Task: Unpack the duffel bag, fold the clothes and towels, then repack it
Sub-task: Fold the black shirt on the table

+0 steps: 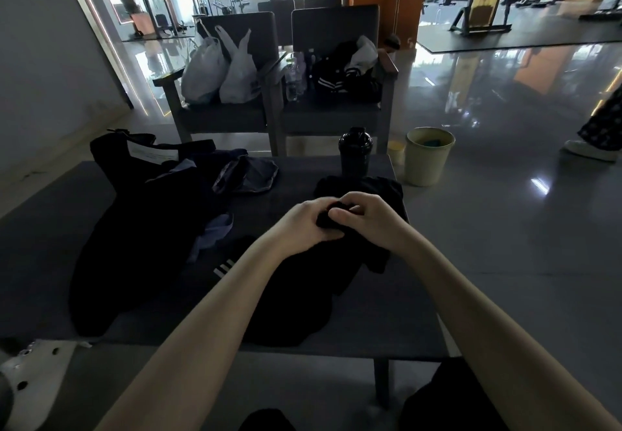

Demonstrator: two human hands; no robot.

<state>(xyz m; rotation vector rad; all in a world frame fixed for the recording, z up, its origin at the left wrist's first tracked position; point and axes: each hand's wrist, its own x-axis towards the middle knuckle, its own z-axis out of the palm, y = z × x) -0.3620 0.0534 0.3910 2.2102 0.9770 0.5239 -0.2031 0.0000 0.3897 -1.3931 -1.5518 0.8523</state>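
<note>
Both forearms (208, 323) converge where the left hand (303, 225) and right hand (368, 218) pinch one bunched end of the black garment (296, 299), whose length trails back toward the near edge of the bench (387, 326), with the duffel bag (134, 228) lying to their left.

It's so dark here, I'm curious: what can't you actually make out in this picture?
Head view:
1. small black cloth: mostly covered by the left hand and right hand; its kind is unclear.
2. black garment under the forearms: too dark to identify.
3. duffel bag: its inside is lost in shadow.
4. bin: contents too small and dim.
</note>
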